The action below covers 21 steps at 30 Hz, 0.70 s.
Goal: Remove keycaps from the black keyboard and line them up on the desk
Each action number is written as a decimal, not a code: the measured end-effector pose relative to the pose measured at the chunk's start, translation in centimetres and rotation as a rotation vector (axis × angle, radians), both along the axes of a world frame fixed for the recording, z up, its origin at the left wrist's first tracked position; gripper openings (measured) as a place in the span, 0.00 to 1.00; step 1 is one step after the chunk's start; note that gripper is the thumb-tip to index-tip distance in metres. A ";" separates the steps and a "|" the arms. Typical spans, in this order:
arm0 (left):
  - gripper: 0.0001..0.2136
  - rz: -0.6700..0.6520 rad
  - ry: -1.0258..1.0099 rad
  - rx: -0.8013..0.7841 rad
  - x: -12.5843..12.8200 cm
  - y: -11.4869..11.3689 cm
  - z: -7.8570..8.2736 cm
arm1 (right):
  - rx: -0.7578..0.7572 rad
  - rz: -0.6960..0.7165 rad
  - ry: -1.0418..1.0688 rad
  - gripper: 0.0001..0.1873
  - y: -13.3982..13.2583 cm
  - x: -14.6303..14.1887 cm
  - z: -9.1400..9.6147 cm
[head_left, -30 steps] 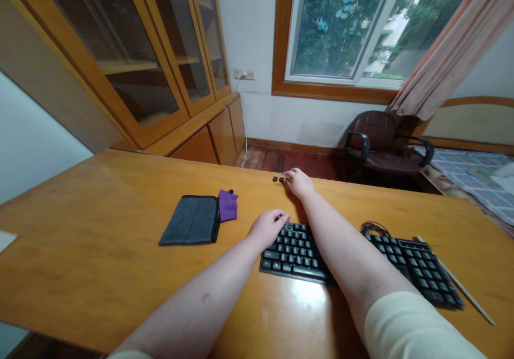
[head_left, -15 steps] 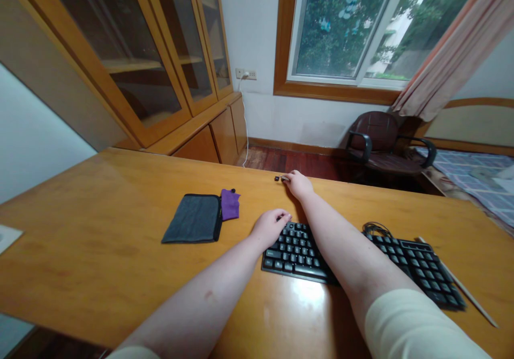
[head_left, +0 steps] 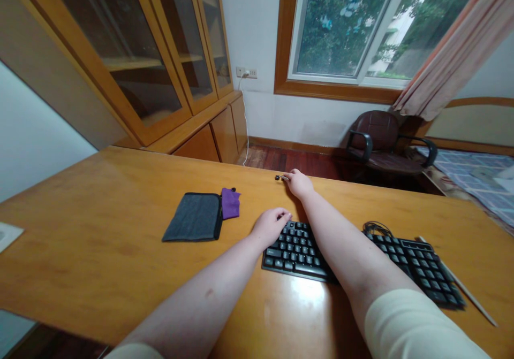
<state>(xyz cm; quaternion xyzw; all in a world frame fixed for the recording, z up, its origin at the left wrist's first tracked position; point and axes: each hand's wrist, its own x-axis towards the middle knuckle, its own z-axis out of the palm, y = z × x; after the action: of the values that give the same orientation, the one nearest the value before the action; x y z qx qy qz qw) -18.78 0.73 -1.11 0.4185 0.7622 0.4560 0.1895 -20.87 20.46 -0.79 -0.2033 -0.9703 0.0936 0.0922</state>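
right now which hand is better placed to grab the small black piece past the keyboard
Probably the right hand: it is close beside the black piece, while the left hand is farther off, by the keyboard.

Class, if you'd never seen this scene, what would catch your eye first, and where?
The black computer keyboard stands out first, on the glossy wooden desk, with the left hand at its upper left corner. Then comes the bright purple cloth, just right of the dark grey pouch. Farther back, the right hand is beside a small black piece near the desk's far edge.
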 end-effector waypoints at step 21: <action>0.15 0.003 -0.001 0.002 0.0 0.0 -0.1 | -0.067 -0.041 0.029 0.13 1.5 0.3 -0.1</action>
<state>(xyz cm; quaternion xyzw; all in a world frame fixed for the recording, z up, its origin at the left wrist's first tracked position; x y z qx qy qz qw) -18.80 0.69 -1.20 0.4174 0.7622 0.4574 0.1886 -20.59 21.98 -0.90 -0.2246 -0.9608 0.1273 0.1012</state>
